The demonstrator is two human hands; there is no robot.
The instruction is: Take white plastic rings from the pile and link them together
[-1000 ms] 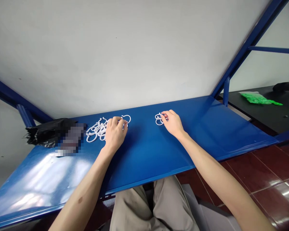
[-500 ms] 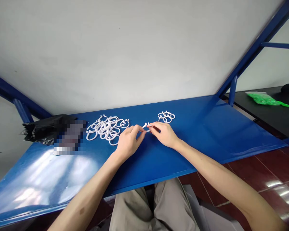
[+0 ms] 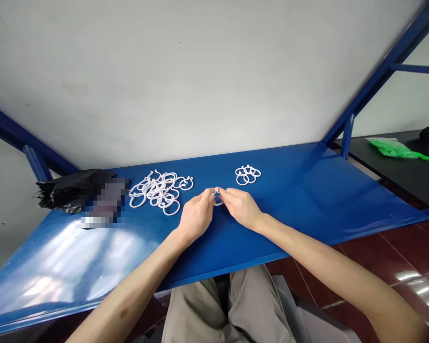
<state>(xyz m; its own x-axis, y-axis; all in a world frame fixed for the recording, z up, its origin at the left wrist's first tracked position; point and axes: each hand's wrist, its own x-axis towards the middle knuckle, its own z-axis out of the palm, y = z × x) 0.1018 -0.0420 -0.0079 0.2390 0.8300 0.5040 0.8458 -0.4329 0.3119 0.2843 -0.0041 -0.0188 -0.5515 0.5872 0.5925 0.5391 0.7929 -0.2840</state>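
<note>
My left hand (image 3: 196, 216) and my right hand (image 3: 240, 207) meet over the middle of the blue table (image 3: 307, 200). Both pinch one small white plastic ring (image 3: 217, 196) between their fingertips. A loose heap of several white rings (image 3: 159, 191) lies to the left of my left hand. A small cluster of white rings (image 3: 247, 175) lies just beyond my right hand, toward the wall.
A crumpled black bag (image 3: 71, 193) with a blurred patch sits at the table's left back. Blue frame bars (image 3: 375, 81) rise at the right. A black table (image 3: 396, 166) to the right carries a green plastic bag (image 3: 395, 148). Red floor tiles show below.
My left hand left the heap with one ring and my right hand left the small cluster. Both came together at the middle and now pinch the same ring.
</note>
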